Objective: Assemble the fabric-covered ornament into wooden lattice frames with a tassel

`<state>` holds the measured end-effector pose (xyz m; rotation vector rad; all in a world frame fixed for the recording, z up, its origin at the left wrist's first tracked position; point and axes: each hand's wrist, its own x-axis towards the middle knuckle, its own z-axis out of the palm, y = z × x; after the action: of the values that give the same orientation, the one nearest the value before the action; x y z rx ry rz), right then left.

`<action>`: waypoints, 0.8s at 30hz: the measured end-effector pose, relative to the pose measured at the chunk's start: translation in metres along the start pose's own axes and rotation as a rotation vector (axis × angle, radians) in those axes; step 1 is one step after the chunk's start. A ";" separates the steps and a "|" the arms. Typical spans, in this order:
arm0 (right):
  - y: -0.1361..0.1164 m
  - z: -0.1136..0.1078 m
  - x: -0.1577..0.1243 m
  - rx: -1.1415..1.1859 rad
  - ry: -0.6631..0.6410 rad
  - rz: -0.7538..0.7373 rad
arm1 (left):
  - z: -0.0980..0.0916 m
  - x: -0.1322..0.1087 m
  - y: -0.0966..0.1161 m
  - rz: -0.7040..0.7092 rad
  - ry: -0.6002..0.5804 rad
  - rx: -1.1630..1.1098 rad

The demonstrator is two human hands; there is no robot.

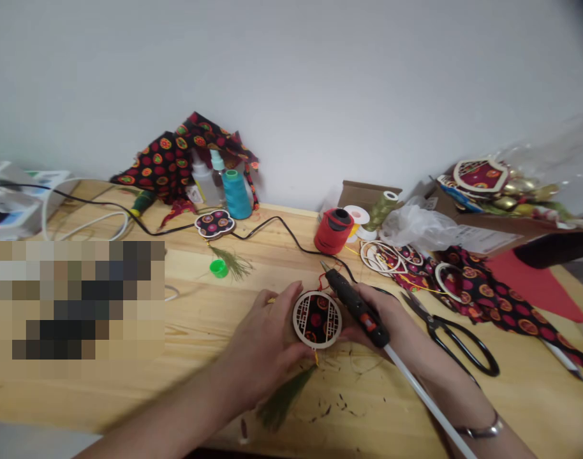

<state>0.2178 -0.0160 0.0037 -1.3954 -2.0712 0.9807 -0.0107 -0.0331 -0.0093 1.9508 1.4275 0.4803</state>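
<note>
My left hand (267, 335) is closed on the left edge of a round pendant (317, 320). This pendant has a pale wooden lattice rim, dark patterned fabric inside and a red cord at its top. A green tassel (287, 396) hangs from its lower edge by a yellow loop. In my right hand (391, 319) is a black hot glue gun (356, 306), its nozzle pointing up and left above the pendant. A long white glue stick (428, 398) sticks out of its back end. Fingers of my right hand also come close to the pendant's right edge; whether they touch it I cannot tell.
Black-handled scissors (451, 335) lie right of my right hand. Behind are a red thread spool (333, 231), a teal thread cone (236, 196), a flower-shaped pendant (215, 224) and a green cap (219, 268). Patterned fabric (492, 290) and a cardboard box (487, 233) stand right. A black cable (291, 233) crosses the table.
</note>
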 end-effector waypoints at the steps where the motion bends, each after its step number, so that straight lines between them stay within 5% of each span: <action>1: 0.000 0.000 0.000 -0.005 0.004 -0.001 | 0.000 0.001 0.000 0.007 -0.003 0.010; 24: 0.003 0.005 0.002 -0.016 -0.008 -0.013 | -0.001 0.008 0.003 -0.019 -0.047 0.058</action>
<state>0.2153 -0.0152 -0.0018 -1.3866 -2.0962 0.9675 -0.0068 -0.0256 -0.0073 1.9792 1.4430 0.3862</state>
